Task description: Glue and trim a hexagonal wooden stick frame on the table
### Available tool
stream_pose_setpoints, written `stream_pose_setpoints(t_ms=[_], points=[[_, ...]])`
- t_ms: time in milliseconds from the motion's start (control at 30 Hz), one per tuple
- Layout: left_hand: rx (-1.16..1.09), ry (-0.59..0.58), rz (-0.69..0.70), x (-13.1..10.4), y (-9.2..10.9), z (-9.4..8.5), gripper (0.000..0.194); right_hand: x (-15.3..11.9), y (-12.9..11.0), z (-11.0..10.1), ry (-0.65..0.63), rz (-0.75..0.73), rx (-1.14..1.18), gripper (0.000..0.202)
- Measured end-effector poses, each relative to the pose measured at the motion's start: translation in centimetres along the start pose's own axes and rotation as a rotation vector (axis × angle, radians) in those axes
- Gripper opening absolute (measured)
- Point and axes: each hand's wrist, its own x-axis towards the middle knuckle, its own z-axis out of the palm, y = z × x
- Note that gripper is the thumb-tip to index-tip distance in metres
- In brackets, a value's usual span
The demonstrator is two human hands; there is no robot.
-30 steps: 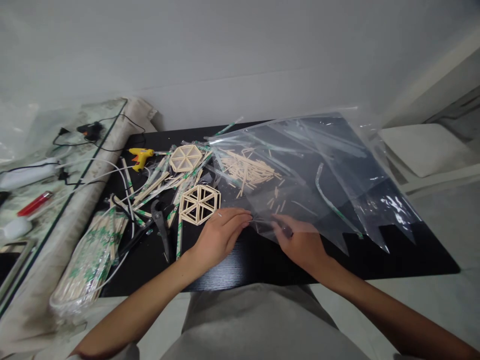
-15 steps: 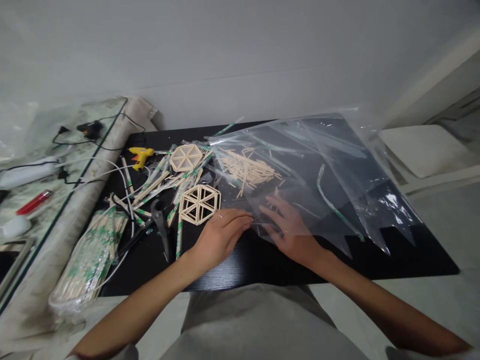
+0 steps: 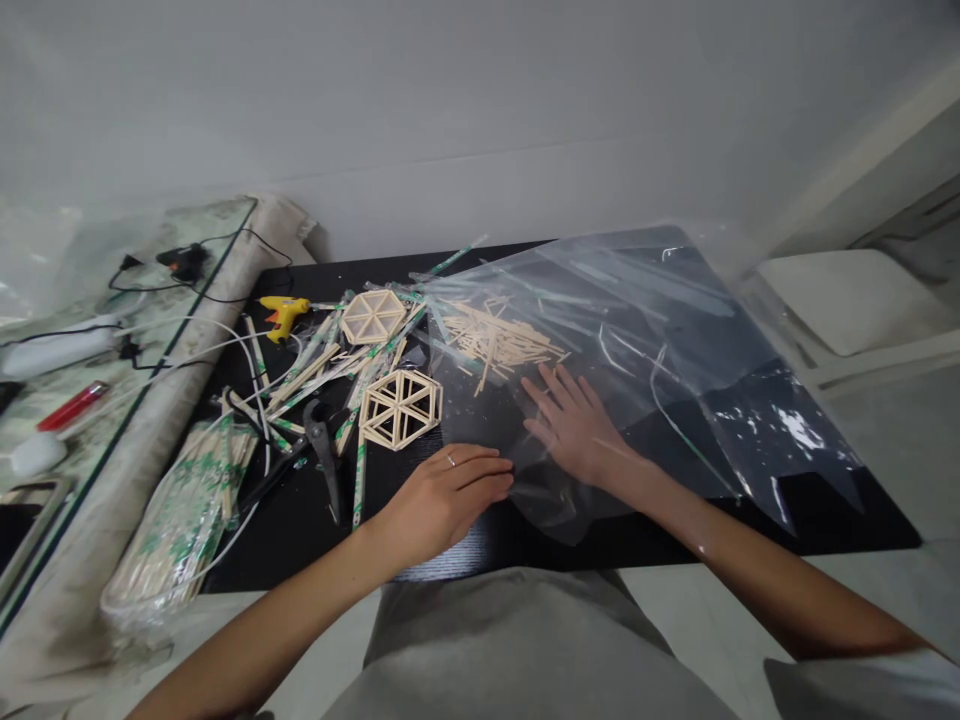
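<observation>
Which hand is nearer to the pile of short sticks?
The right hand: it is spread just short of the pile, under clear plastic. The left hand sits farther off, lower in the picture, its fingers bent.

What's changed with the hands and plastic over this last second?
The right hand has moved forward, its fingers now spread beneath the clear plastic. The plastic's near edge has slid toward the person. The left hand has shifted slightly nearer the person; its grip is unclear. The glue gun and pliers stayed put.

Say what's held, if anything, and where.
The open right hand grips nothing under the clear plastic film; whether the left hand pinches its edge can't be told.
</observation>
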Motion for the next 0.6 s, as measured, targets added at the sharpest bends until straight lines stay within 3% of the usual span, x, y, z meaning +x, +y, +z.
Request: stream_pose_setpoints(t_ms=[333, 600], points=[[-0.013, -0.064, -0.038, -0.7, -0.1, 0.7, 0.023, 0.9, 0.6, -1.1, -0.054, 0.052, 0.049, 0.06], [-0.047, -0.073, -0.069, -0.9, -0.4, 1.0, 0.024, 0.6, 1.2, -0.9, 0.001, 0.042, 0.11, 0.061]])
